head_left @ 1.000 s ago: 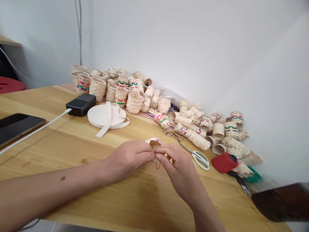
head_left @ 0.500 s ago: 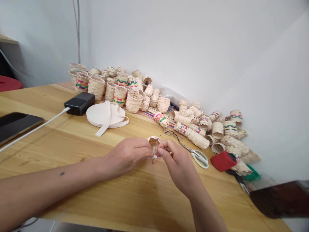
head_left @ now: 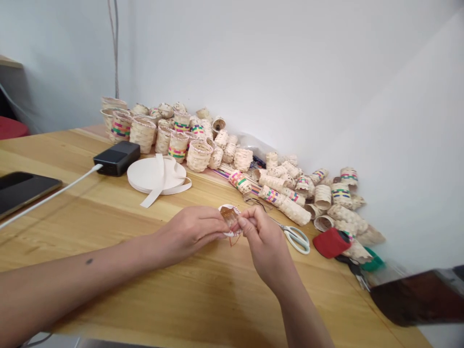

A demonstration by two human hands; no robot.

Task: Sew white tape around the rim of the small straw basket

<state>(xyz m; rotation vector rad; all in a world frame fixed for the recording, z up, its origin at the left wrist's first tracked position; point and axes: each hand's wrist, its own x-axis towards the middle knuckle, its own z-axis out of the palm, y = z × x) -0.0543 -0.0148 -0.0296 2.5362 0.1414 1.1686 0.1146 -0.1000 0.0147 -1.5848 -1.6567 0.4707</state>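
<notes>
- Both hands meet above the wooden surface point(head_left: 108, 217); left hand point(head_left: 188, 232) has its grip closed on a small woven basket point(head_left: 229, 212), holding it from the side.
- Right hand point(head_left: 266, 241) pinches a thin red thread point(head_left: 234, 239) at the basket, fingers together.
- White-handled scissors point(head_left: 295, 237) lie just beside the right hand.
- Many woven baskets point(head_left: 197, 154) are piled along the wall, near a white tape roll point(head_left: 155, 174).

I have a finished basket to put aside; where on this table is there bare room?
Bare wood lies between the phone and the left hand, in front of the white tape roll, and along the near edge below both hands. The back by the wall is crowded with baskets; scissors lie right of the right hand.
</notes>
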